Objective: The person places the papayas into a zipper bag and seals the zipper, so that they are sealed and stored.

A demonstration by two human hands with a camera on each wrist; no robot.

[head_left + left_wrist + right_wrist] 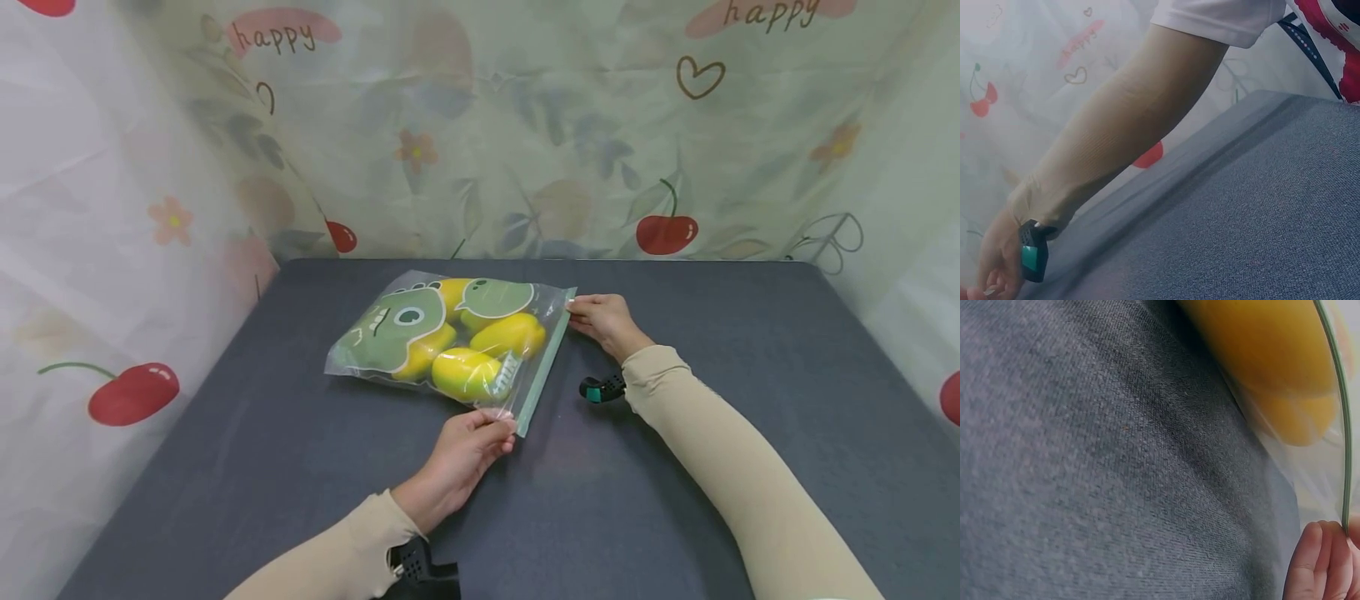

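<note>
A clear zip bag (pixel 352 354) printed with green cartoon dinosaurs lies on the table, its green top strip (pixel 546 371) facing right. Several yellow, mango-like fruits (pixel 467 373) fill it. My left hand (pixel 461 458) pinches the near corner of the bag by the strip, thumb on top. At the far corner, my right hand (pixel 606 321) holds the strip's other end between thumb and fingers. In the right wrist view the strip (pixel 1342 419) runs down to pinching fingertips (pixel 1311 540). Whether the strip is sealed, I cannot tell.
A dark grey cloth covers the table (pixel 262 467). Patterned curtains (pixel 487 125) with cherries, flowers and lettering hang behind it and at both sides. Black wrist devices (pixel 602 388) sit below both wrists. The right forearm (pixel 1104 131) crosses the left wrist view.
</note>
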